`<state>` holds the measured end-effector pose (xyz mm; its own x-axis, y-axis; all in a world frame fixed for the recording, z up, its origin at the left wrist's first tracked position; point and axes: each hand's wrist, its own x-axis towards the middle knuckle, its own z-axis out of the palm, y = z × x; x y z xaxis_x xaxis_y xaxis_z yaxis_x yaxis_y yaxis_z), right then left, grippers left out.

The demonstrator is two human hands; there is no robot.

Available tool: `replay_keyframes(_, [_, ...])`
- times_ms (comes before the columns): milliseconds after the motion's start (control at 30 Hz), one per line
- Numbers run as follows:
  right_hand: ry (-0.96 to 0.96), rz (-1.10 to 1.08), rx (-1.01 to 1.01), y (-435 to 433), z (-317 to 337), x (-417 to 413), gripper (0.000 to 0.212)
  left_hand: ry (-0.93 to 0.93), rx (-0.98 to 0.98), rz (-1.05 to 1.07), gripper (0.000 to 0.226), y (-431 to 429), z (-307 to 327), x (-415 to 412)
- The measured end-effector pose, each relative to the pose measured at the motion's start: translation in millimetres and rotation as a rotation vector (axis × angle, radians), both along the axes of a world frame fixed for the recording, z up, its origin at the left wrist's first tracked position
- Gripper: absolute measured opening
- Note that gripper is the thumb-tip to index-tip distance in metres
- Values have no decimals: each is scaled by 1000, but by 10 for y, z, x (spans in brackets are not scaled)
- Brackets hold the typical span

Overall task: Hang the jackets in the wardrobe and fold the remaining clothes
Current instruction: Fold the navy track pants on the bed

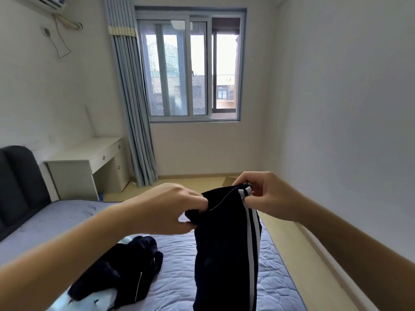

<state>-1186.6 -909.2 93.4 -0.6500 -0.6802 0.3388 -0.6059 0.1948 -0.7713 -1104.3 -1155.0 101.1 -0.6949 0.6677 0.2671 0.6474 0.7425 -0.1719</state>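
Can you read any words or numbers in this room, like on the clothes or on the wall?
No text here can be read.
The trousers show only white stripes, no letters.
The light-blue cloth on the bed has a tiny dark mark, too small to read.
The air conditioner shows no label.

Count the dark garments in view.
2. The striped trousers hang between left hand and right hand; a crumpled dark garment lies on the bed and may hide more.
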Motion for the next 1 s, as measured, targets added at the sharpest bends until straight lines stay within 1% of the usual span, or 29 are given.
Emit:
replay_keyframes(100, [69,32,-7,72,41,-9,28,-48,-82,105,16,-68,109,-16])
replay_keyframes(167, [143,60,-3,85,58,17,33,-70,-110,114,17,-149,218,-54])
replay_keyframes(233, [291,79,13,84,108,41,39,-89,-114,77,33,-184,321,-76])
replay_keyframes(300, [443,115,39,87,187,60,36,-60,-97,25,39,-216,397,-78])
replay_keyframes(400, [583,174,61,101,280,66,27,22,-111,1,39,-265,502,-44])
replay_keyframes(500, [786,169,100,97,325,47,25,60,-118,20,38,-291,566,-13])
replay_keyframes(633, [811,196,153,100,397,49,23,117,-155,30,38,-312,615,27])
replay_keyframes(867, [911,232,260,52,458,74,16,165,-206,31,24,-363,698,54])
replay_keyframes(1000, [897,222,286,19,458,10,16,193,-229,32,24,-363,714,49])
